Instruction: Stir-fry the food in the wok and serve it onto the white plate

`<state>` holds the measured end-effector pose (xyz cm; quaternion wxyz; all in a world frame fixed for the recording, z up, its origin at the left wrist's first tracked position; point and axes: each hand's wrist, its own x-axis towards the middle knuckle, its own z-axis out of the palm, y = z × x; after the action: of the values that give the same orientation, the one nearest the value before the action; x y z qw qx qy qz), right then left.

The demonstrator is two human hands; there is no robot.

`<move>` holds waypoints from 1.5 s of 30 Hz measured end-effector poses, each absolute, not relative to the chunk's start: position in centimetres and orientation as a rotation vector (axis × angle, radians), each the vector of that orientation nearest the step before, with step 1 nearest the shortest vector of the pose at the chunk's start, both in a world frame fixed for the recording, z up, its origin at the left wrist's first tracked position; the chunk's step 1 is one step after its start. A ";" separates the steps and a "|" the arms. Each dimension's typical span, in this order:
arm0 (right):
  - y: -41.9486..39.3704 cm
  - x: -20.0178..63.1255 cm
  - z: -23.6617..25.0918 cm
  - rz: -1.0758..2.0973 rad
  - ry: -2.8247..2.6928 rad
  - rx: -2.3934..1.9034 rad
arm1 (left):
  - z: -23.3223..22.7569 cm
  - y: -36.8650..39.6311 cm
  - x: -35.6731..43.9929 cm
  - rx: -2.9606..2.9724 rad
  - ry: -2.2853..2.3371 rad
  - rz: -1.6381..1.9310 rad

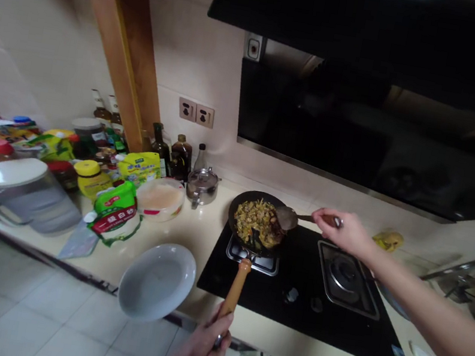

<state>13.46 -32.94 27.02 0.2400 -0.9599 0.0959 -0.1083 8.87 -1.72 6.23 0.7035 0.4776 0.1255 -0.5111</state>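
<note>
The person is standing at a cream counter [191,237] with a black gas hob [305,286] set into it. The left hand [202,351] is gripping the end of the long wooden handle [236,287] of a dark frying pan [257,221], its fingers [218,336] closed tightly around it near the counter's front edge. The pan is sitting over the hob's left burner and is holding a chopped, yellow-brown mix of food [257,222]. The right hand [344,231] is reaching in from the right, its fingers curled shut around the brown handle of a metal spatula [288,217], whose blade is resting in the food at the pan's right side. The right forearm is stretching across above the right burner [346,275], which is standing bare.

Just left of the hob, an empty white dish [157,281] is lying near the counter's edge, close beside the pan handle. Behind it a round tub with a pale lid [160,198] and a small lidded steel pot [202,186] are standing near the wall. Further left a green and red bag [116,212], a yellow bag [139,166], jars and dark bottles [181,157] are crowding the counter. A dark extractor hood [368,103] is hanging over the hob, and a double wall socket [196,113] is showing beside it.
</note>
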 end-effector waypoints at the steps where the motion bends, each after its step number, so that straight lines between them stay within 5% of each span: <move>1: -33.5 14.0 27.5 -0.315 0.365 -2.615 | 6.2 -1.7 8.8 1.062 0.278 -1.140; 10: -33.2 16.5 16.8 -0.508 0.676 -2.038 | 5.0 -0.9 9.4 0.960 0.257 -1.185; 18: -29.3 12.2 19.6 -0.412 -0.375 -2.764 | 6.3 -1.1 9.5 0.924 0.284 -1.216; 25: -30.1 14.2 13.3 -0.530 -0.461 -2.813 | 5.3 -1.5 9.8 0.988 0.297 -1.241; 34: -24.0 4.7 25.7 -0.108 -0.608 -2.934 | 4.8 -2.1 9.1 0.918 0.286 -1.217; 41: -22.7 8.7 22.3 -0.188 -0.248 -2.866 | 4.8 -2.3 8.8 0.945 0.275 -1.206; 45: -28.3 12.2 24.8 -0.310 0.255 -2.629 | 5.1 -2.7 8.4 1.040 0.235 -1.119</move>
<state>12.17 -28.28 24.80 0.2388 -0.9599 0.0930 -0.1134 8.35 -2.67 5.09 0.7158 0.4698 0.1063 -0.5056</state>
